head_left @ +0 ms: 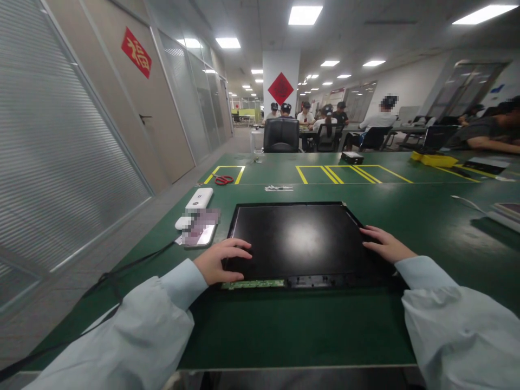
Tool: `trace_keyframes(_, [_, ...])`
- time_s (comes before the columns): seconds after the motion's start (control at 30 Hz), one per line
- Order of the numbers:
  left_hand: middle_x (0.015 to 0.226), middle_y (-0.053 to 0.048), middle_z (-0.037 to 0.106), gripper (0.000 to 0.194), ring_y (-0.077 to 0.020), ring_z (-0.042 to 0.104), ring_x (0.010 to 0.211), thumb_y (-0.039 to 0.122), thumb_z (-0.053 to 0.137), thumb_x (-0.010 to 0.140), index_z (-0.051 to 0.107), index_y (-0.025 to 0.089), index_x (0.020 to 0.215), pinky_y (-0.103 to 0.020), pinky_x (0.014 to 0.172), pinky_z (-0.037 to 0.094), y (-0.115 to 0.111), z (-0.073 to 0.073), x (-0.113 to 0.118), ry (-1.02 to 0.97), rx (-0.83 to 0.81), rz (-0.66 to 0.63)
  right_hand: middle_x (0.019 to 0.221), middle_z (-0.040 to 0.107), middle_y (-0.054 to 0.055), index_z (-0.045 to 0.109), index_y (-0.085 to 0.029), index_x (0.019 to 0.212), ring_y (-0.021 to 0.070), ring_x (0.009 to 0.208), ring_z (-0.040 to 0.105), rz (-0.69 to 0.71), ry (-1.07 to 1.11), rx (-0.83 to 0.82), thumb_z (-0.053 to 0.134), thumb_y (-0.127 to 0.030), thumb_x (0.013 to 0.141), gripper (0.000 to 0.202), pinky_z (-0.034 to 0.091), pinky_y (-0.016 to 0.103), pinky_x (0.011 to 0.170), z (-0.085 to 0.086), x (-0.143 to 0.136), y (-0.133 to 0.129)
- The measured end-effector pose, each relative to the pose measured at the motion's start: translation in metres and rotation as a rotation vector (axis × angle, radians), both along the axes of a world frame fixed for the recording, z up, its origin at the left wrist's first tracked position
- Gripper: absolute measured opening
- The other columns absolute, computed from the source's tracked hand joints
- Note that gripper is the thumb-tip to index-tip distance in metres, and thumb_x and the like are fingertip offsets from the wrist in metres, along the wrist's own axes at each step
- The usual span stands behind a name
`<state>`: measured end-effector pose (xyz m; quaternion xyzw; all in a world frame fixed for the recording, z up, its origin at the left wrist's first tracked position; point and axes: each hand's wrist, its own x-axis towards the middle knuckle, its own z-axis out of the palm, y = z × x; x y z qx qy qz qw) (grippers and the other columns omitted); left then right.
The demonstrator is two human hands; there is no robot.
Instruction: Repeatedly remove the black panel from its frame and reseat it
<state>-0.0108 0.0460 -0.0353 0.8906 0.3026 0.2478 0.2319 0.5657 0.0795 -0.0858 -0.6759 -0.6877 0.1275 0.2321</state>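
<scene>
A black flat screen panel (300, 238) lies on the green table in front of me, with a light reflected in its middle. Along its near edge runs a green circuit board strip (260, 283). My left hand (225, 261) rests at the panel's left edge, fingers spread over the near left corner. At the right edge lies my right hand (384, 244), its fingers extended onto the frame and its thumb apart. Neither hand is closed round anything.
Left of the panel are a phone (206, 233), a white device (199, 199) and a black cable (142, 256). Beyond lie red scissors (223, 180), a small black box (352, 157) and a yellow object (434, 159). Several people sit farther back.
</scene>
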Motion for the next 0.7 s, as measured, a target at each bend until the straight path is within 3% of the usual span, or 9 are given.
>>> trace_keyframes(0.4, [0.131,-0.014,0.074,0.031,-0.0288,0.073,0.118,0.032,0.081,0.083,0.082,0.024,0.113,-0.046,0.107,0.055,-0.0024,0.0042,0.0042,-0.041,-0.039,-0.035,0.142,0.069,0.008,0.083,-0.031,0.117,0.0361,0.14,0.059,-0.042,0.046,0.044,0.067,-0.05,0.071,0.051,0.042,0.051,0.122,-0.0003,-0.003,-0.0038])
trace_keyframes(0.57, [0.125,-0.013,0.078,0.017,-0.0292,0.075,0.116,0.034,0.078,0.087,0.085,0.025,0.099,-0.045,0.104,0.058,0.0043,-0.0009,0.0003,-0.03,-0.024,-0.08,0.145,0.068,0.009,0.083,-0.029,0.118,0.037,0.141,0.057,-0.049,0.06,0.03,0.068,-0.05,0.072,0.052,0.041,0.052,0.122,0.0019,-0.0057,-0.0065])
trace_keyframes(0.7, [0.126,-0.013,0.079,0.015,-0.0301,0.074,0.12,0.036,0.077,0.087,0.086,0.026,0.095,-0.051,0.115,0.05,0.0069,-0.0041,-0.0029,-0.011,-0.006,-0.072,0.144,0.068,0.009,0.083,-0.029,0.118,0.0376,0.141,0.057,-0.058,0.066,0.031,0.068,-0.049,0.073,0.051,0.041,0.052,0.122,0.0016,-0.0064,-0.0069])
